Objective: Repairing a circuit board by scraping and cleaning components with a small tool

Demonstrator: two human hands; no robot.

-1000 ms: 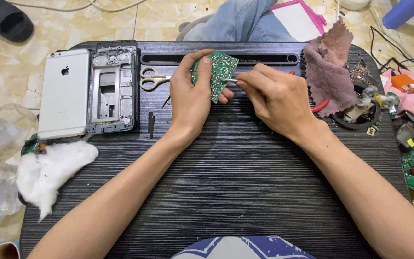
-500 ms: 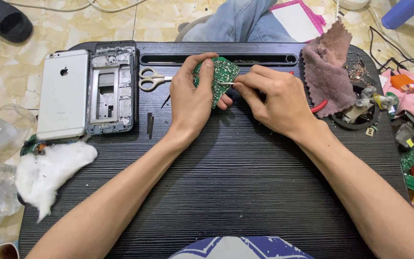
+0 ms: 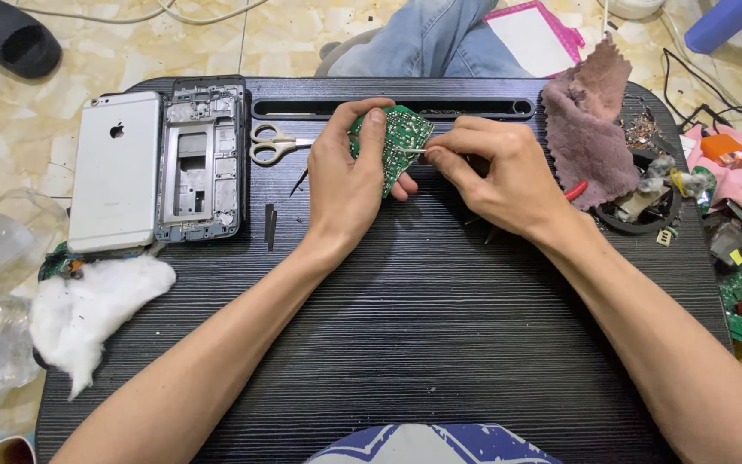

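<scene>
Only one view here: a camera worn on the person's head, tilted steeply down over the black worktop point(image 3: 405, 344). It sits close, so the worktop nearly fills the frame, near edge at the bottom, far edge toward the top. Tiled floor point(image 3: 10, 155) shows beyond the worktop's left and far edges, probably floor level.

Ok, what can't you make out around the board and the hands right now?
Head view only:
- Board: left part hidden by the left hand.
- Tool: only a thin metal tip shows; the rest is inside the right hand, kind unclear.
- Solder points on the board: too small.
- Red handle: mostly under the right wrist.
</scene>
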